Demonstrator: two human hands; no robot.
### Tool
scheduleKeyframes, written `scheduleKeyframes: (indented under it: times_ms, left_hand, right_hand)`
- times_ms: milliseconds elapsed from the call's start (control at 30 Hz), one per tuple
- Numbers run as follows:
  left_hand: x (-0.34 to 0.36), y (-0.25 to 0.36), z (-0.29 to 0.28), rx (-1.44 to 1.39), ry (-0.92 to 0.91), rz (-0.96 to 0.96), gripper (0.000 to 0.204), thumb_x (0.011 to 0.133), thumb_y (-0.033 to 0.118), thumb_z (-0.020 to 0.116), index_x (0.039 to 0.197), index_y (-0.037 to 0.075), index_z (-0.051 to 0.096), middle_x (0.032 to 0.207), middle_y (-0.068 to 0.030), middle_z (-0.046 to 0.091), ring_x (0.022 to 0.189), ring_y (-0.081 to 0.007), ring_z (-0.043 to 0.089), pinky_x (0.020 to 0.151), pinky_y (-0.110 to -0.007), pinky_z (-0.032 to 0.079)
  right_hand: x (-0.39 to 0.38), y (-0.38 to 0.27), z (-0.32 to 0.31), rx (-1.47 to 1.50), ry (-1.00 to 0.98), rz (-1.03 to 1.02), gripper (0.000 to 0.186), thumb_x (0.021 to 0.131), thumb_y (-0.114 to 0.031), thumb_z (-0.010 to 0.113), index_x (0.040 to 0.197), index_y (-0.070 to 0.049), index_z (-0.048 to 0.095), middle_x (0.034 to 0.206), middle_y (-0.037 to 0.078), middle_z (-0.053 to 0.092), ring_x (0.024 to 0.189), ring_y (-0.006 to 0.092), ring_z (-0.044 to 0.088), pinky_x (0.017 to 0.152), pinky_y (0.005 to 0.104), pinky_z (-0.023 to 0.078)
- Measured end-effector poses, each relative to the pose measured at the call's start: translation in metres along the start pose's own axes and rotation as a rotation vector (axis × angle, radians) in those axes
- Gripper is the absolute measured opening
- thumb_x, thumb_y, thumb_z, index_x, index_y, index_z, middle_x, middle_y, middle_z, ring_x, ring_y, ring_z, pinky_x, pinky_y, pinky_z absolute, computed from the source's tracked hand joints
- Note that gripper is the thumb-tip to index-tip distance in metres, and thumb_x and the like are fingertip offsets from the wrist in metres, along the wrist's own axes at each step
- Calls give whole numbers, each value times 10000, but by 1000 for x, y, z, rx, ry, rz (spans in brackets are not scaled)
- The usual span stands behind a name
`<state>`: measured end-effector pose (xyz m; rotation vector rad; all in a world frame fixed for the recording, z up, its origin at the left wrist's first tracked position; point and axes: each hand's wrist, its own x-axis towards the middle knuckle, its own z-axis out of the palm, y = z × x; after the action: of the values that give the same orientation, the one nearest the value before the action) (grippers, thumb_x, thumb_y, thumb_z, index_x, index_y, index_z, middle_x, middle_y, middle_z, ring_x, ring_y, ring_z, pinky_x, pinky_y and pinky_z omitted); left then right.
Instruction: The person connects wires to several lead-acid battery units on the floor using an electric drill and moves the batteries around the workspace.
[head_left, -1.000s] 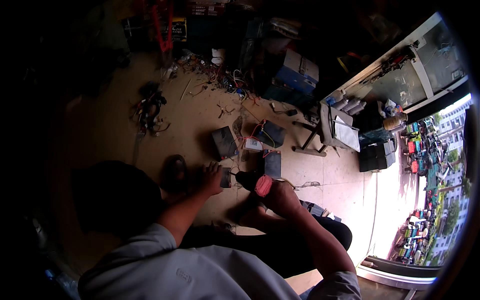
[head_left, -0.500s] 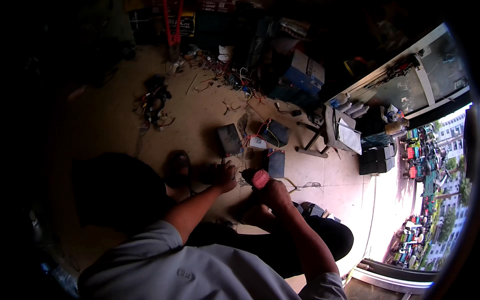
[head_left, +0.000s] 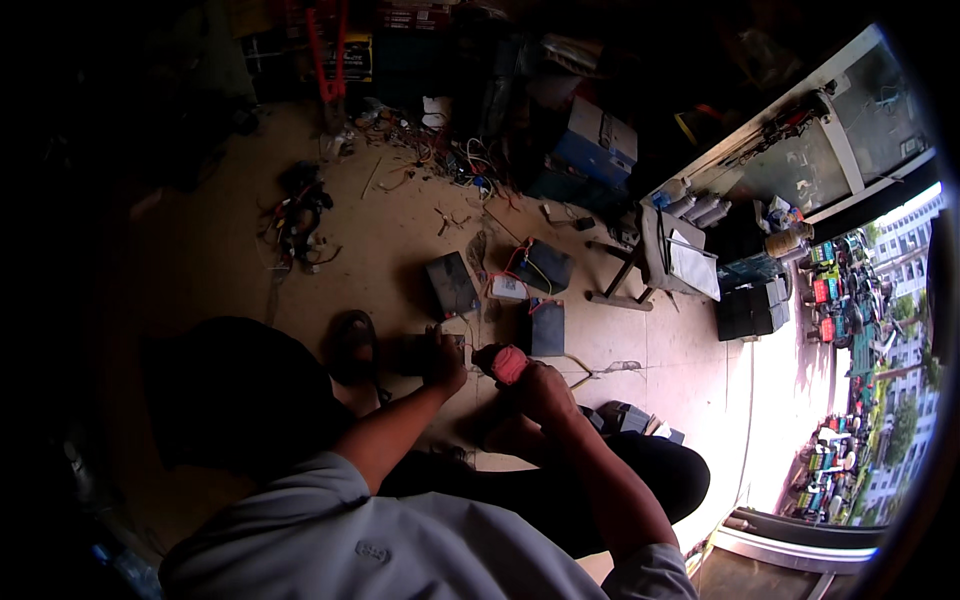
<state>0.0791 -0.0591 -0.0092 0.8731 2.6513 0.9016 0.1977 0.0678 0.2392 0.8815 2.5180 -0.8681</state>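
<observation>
My right hand (head_left: pixel 545 395) is wrapped round a red-and-black power tool (head_left: pixel 509 365), whose dark nose points toward my left hand. The exact kind of tool is hard to make out in the shade. With my left hand (head_left: pixel 447 368) I grip the right end of a dark block-shaped battery (head_left: pixel 415 354) on the floor; its far side is lost in shadow. Beyond it stands another battery (head_left: pixel 452 285). To the right are a battery with yellow and red wires (head_left: pixel 546 266) and a further dark battery (head_left: pixel 547 328). A small white labelled piece (head_left: pixel 508 287) lies among the wires.
A tangle of dark cables (head_left: pixel 296 220) lies to the left. Wire scraps (head_left: pixel 475 165) litter the far floor near red-handled cutters (head_left: pixel 331 85). A low chair (head_left: pixel 655 250) and stacked dark batteries (head_left: pixel 752 310) stand at right by the bright doorway. My sandalled foot (head_left: pixel 352 345) is close by.
My left hand's spread fingers have drawn in on the end of the battery. The power tool in my right hand has shifted slightly left. The whole view has tilted a little.
</observation>
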Motion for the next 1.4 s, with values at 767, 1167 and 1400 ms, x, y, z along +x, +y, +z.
scheduleKeyframes:
  times_ms: [767,1167,1400]
  left_hand:
    - [-9,18,-58,60,-139,410,480,772,105,796,1194,34,578,1315,-168,533,1219,-373,535,940,-497,487]
    - [-10,-20,-30,253,-246,586,354,957,203,614,1246,5,570,1232,-221,570,1165,-423,558,956,-523,481]
    - [-13,-21,-28,128,-279,254,677,887,299,757,1387,-14,425,1100,-255,626,1106,-448,622,934,-521,531]
  right_hand:
    - [20,25,18,-10,44,9,406,910,-420,695,1152,-94,698,1083,210,746,1063,411,704,903,507,567]
    - [19,26,19,35,45,-65,378,905,-392,708,1148,-102,705,1038,225,746,1023,427,708,873,527,569]
    - [23,26,18,22,20,-156,350,893,-365,718,1065,-60,718,979,236,739,959,435,711,842,533,571]
